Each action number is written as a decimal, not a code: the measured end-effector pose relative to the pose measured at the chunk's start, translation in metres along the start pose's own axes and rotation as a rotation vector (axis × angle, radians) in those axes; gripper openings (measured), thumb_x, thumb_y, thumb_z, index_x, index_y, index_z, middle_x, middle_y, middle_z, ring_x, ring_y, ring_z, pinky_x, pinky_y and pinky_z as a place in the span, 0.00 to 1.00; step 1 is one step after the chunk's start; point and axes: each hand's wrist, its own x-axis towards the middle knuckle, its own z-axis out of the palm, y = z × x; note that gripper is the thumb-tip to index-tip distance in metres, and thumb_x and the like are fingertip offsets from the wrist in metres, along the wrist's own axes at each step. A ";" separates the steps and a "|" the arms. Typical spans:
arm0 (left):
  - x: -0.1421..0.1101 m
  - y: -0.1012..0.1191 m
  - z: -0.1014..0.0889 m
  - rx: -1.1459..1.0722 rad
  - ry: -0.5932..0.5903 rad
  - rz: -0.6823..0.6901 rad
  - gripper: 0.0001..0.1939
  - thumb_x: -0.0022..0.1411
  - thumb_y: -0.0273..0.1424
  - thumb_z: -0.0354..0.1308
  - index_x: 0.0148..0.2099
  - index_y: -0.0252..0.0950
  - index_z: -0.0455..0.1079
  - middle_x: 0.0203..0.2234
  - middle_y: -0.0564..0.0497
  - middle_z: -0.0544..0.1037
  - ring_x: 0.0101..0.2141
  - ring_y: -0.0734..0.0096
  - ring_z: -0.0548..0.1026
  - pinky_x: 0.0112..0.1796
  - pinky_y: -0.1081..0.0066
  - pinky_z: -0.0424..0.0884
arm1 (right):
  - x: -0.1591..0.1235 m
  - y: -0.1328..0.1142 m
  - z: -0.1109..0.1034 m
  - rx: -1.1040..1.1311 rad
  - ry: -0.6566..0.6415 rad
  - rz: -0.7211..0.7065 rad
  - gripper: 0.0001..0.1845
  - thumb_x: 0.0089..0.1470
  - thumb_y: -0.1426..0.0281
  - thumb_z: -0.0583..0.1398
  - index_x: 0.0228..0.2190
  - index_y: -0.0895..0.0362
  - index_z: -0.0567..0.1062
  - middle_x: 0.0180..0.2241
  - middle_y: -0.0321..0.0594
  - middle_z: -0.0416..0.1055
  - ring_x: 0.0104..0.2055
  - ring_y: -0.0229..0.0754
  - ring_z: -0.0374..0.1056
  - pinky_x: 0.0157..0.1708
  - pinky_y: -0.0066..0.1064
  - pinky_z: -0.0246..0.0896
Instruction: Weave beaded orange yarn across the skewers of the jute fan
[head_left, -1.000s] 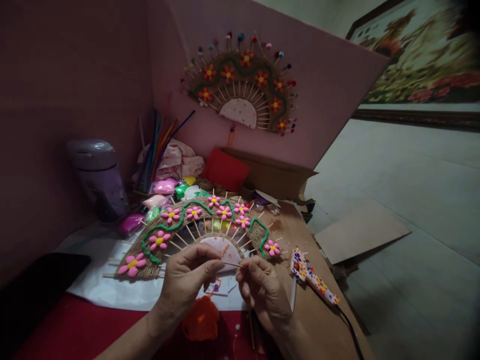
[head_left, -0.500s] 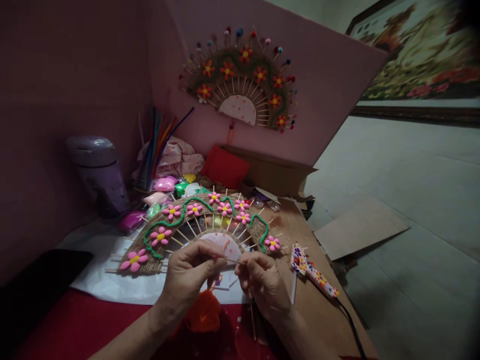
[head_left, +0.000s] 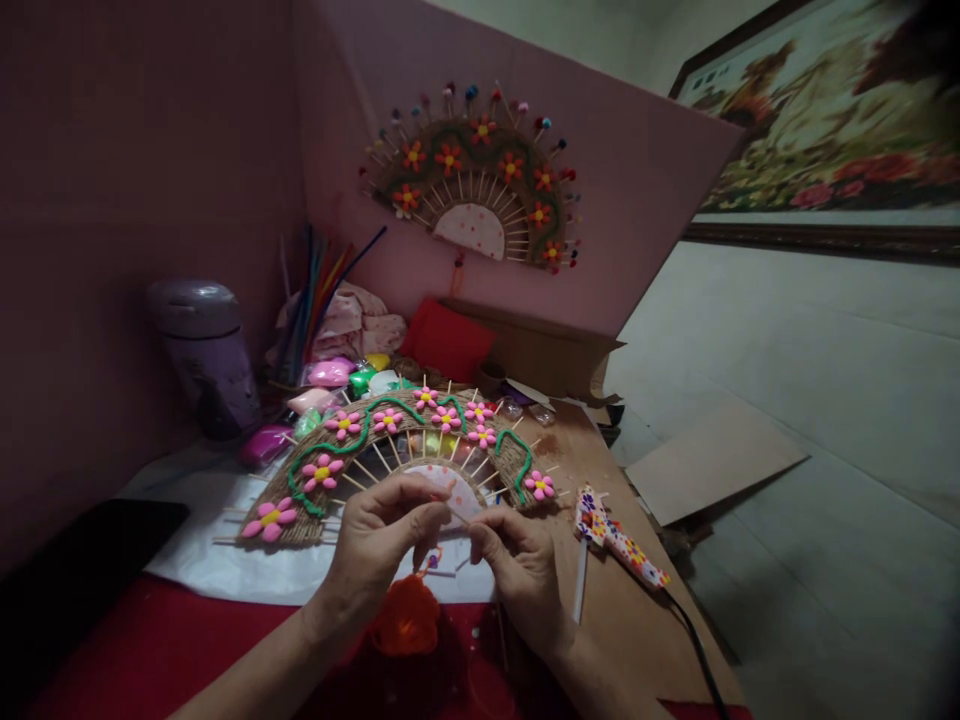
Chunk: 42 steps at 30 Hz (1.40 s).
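Observation:
Above the white sheet, my left hand (head_left: 379,535) and my right hand (head_left: 521,575) are both closed in a pinch. Between their fingertips runs a thin stick (head_left: 457,515), pale and slender, with its ends hidden in the fingers. A strand of orange yarn shows at the left fingertips, and more hangs beneath that hand towards an orange yarn ball (head_left: 406,615) on the red cloth. Just behind the hands lies a fan-shaped twine-and-stick piece (head_left: 289,460) with pink flowers, a green wavy cord and a dotted half-round centre.
A flower-patterned glue gun (head_left: 619,545) with a black cable lies on the brown board at right. Clay packets (head_left: 330,373), a purple flask (head_left: 206,360) and pipe cleaners (head_left: 319,300) stand at back left. A similar fan (head_left: 480,160) hangs on the pink panel.
Both hands still hold the thin stick; the right fingertips have moved slightly closer to the left ones and the stick tilts more. The whole view has shifted a little.

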 end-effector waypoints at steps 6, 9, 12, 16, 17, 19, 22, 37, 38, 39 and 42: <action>-0.001 -0.002 -0.002 0.037 -0.040 -0.022 0.04 0.47 0.28 0.66 0.27 0.34 0.76 0.16 0.52 0.74 0.14 0.78 0.67 0.15 0.78 0.61 | -0.003 0.006 0.000 -0.010 -0.164 -0.016 0.18 0.61 0.62 0.53 0.25 0.58 0.73 0.18 0.32 0.61 0.21 0.34 0.57 0.25 0.27 0.51; 0.000 0.000 -0.001 0.038 -0.047 -0.018 0.04 0.46 0.28 0.67 0.26 0.34 0.75 0.16 0.53 0.73 0.14 0.79 0.66 0.15 0.79 0.60 | -0.005 0.008 0.002 0.067 -0.167 0.039 0.13 0.58 0.61 0.57 0.28 0.57 0.71 0.20 0.32 0.62 0.22 0.34 0.57 0.24 0.26 0.52; -0.001 0.002 0.001 0.040 -0.033 -0.010 0.05 0.44 0.28 0.68 0.23 0.34 0.74 0.16 0.53 0.72 0.14 0.79 0.66 0.15 0.79 0.60 | -0.006 0.007 0.002 0.124 -0.127 0.097 0.10 0.55 0.63 0.60 0.28 0.56 0.68 0.22 0.32 0.63 0.23 0.34 0.59 0.24 0.25 0.53; -0.001 0.004 0.003 0.060 -0.030 -0.024 0.05 0.44 0.27 0.68 0.23 0.34 0.74 0.16 0.53 0.73 0.14 0.80 0.65 0.15 0.79 0.61 | -0.006 0.003 0.001 0.083 -0.149 0.045 0.13 0.59 0.64 0.57 0.25 0.57 0.71 0.23 0.35 0.67 0.26 0.35 0.62 0.29 0.27 0.56; -0.002 0.004 0.003 0.066 -0.033 -0.027 0.05 0.44 0.27 0.68 0.23 0.34 0.74 0.16 0.53 0.73 0.14 0.80 0.66 0.16 0.79 0.61 | -0.006 0.003 0.001 0.086 -0.155 0.031 0.14 0.59 0.63 0.56 0.25 0.57 0.71 0.23 0.35 0.67 0.27 0.36 0.61 0.29 0.28 0.56; -0.002 0.004 0.004 0.073 -0.033 -0.030 0.04 0.44 0.27 0.68 0.23 0.34 0.75 0.17 0.52 0.74 0.15 0.80 0.66 0.16 0.79 0.61 | -0.006 0.002 0.002 0.129 -0.159 0.041 0.13 0.58 0.61 0.57 0.27 0.56 0.71 0.23 0.35 0.66 0.26 0.36 0.61 0.28 0.27 0.55; -0.003 0.004 0.004 0.072 -0.032 -0.020 0.04 0.43 0.27 0.68 0.22 0.34 0.75 0.16 0.53 0.74 0.15 0.79 0.66 0.15 0.79 0.61 | -0.007 0.001 0.002 0.175 -0.148 0.102 0.11 0.54 0.61 0.61 0.29 0.56 0.70 0.23 0.33 0.65 0.25 0.35 0.60 0.26 0.26 0.54; -0.003 0.006 0.007 0.116 -0.104 -0.017 0.03 0.44 0.26 0.67 0.22 0.33 0.76 0.16 0.51 0.74 0.17 0.78 0.66 0.17 0.78 0.62 | -0.007 -0.002 0.001 0.074 -0.191 0.039 0.20 0.60 0.59 0.54 0.22 0.57 0.69 0.21 0.34 0.63 0.25 0.36 0.59 0.28 0.28 0.54; -0.002 0.006 0.007 0.115 -0.103 -0.014 0.04 0.43 0.26 0.67 0.22 0.33 0.75 0.16 0.51 0.74 0.16 0.78 0.66 0.17 0.78 0.61 | -0.007 -0.002 0.001 0.095 -0.194 0.052 0.19 0.59 0.58 0.55 0.23 0.57 0.69 0.21 0.34 0.63 0.25 0.35 0.58 0.27 0.28 0.53; -0.002 0.006 0.007 0.114 -0.103 -0.009 0.04 0.43 0.26 0.67 0.22 0.33 0.75 0.16 0.51 0.74 0.16 0.78 0.66 0.17 0.78 0.61 | -0.007 -0.002 0.001 0.115 -0.188 0.073 0.18 0.58 0.57 0.56 0.24 0.56 0.69 0.21 0.33 0.62 0.24 0.35 0.57 0.26 0.27 0.53; -0.001 0.005 0.006 0.109 -0.112 0.006 0.04 0.43 0.25 0.67 0.21 0.33 0.75 0.17 0.52 0.74 0.17 0.80 0.66 0.18 0.80 0.62 | -0.008 -0.002 0.002 0.135 -0.169 0.127 0.14 0.56 0.59 0.59 0.27 0.56 0.69 0.21 0.32 0.62 0.23 0.34 0.56 0.24 0.26 0.52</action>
